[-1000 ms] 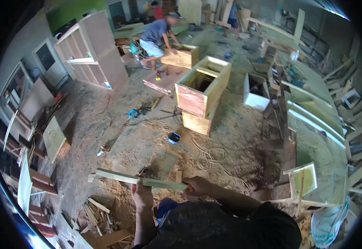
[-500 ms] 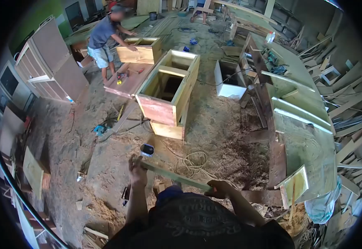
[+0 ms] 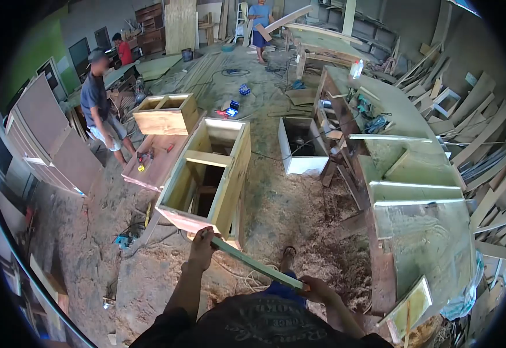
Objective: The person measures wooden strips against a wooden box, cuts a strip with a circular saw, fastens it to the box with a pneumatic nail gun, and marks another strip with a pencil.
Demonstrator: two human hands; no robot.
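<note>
A narrow wooden strip (image 3: 257, 264) runs slantwise in front of my body, lower at its right end. My left hand (image 3: 201, 250) is closed round its left end, and my right hand (image 3: 318, 289) grips the other end. Just beyond my left hand stands a long open wooden cabinet frame (image 3: 238, 174) with a crosspiece over its top. The strip's left end overlaps the frame's near corner in view; whether they touch I cannot tell. A smaller wooden box frame (image 3: 163, 122) rests on a reddish panel (image 3: 157, 155) farther left.
A workbench (image 3: 421, 232) with strips on it runs along the right. A white-sided box (image 3: 305, 165) stands on the sawdust-covered floor. A blue power tool (image 3: 124, 239) and cords lie left. One co-worker (image 3: 97, 104) stands beside the reddish panel; another (image 3: 260, 29) holds boards at the back.
My view has lifted and moved forward, bringing the cabinet frame nearer to the strip. The co-worker at left has let go of the smaller box and stands more upright.
</note>
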